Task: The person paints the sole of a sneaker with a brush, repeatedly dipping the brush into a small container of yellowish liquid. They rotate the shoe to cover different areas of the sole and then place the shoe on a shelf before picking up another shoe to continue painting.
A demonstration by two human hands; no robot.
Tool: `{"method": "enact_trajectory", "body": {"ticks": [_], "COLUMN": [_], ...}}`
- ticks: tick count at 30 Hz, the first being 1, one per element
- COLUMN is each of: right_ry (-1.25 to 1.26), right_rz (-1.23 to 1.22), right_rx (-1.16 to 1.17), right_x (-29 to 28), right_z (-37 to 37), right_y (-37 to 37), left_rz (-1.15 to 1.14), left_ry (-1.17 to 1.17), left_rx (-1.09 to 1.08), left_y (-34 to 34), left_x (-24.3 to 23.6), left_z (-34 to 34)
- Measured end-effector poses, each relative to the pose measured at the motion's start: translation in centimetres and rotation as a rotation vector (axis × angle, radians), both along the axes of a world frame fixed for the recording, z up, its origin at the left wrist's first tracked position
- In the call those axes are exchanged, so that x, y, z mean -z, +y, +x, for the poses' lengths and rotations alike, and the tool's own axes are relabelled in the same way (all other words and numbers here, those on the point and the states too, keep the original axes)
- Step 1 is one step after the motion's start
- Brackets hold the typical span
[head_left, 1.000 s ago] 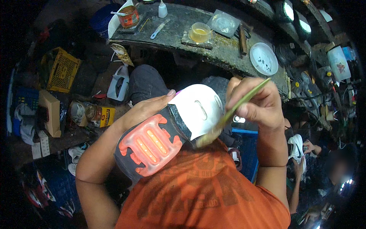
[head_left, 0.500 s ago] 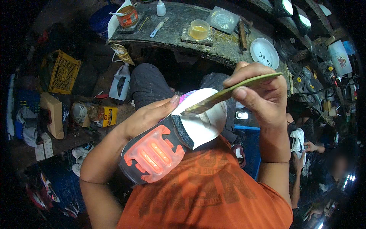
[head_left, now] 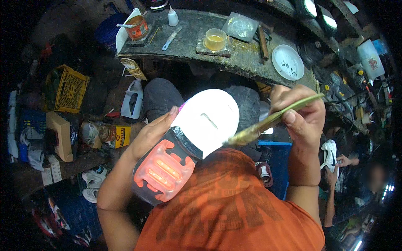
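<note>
A shoe lies sole up across my lap, with a broad smooth white part, a glossy dark band and a reddish translucent piece with slots. My left hand grips its left side, the thumb near the white edge; the other fingers are hidden beneath. In my right hand is a flat, greenish brush, pinched between thumb and fingers. The brush points down and left, its stained tip near the right corner of the white part. Whether the tip touches the shoe I cannot tell.
Ahead, the workbench carries a red can, a squeeze bottle, a cup of yellowish liquid, a wooden handle and a white dish. A yellow crate stands left. Another person's hands hold a white shoe at right.
The brush has moved right, off the dark band and across to the white part's right corner. The shoe has turned, so its white face shows more fully.
</note>
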State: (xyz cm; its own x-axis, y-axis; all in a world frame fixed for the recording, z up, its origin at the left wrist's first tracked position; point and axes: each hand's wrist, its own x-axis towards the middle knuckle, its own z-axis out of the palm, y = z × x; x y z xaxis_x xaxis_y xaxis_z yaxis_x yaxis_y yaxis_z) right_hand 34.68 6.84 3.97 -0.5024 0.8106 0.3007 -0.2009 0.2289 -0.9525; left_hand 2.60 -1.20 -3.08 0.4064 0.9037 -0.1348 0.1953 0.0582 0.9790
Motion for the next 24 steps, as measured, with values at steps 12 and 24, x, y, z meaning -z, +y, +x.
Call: {"method": "enact_trajectory", "body": {"ticks": [12, 24], "right_ry": [-0.311, -0.922], "right_rz": [0.342, 0.569], "right_rx": [0.092, 0.443], "right_x": [0.1, 8.8], "right_z": [-1.0, -8.1], "right_y": [0.3, 20.8], "left_rz": [-0.545, -0.461], "left_ry": [-0.846, -1.244], "left_rx": [-0.357, -0.473], "left_y": [-0.8, -4.1], "left_x": [1.0, 4.2], "left_z": [-2.6, -5.7]}}
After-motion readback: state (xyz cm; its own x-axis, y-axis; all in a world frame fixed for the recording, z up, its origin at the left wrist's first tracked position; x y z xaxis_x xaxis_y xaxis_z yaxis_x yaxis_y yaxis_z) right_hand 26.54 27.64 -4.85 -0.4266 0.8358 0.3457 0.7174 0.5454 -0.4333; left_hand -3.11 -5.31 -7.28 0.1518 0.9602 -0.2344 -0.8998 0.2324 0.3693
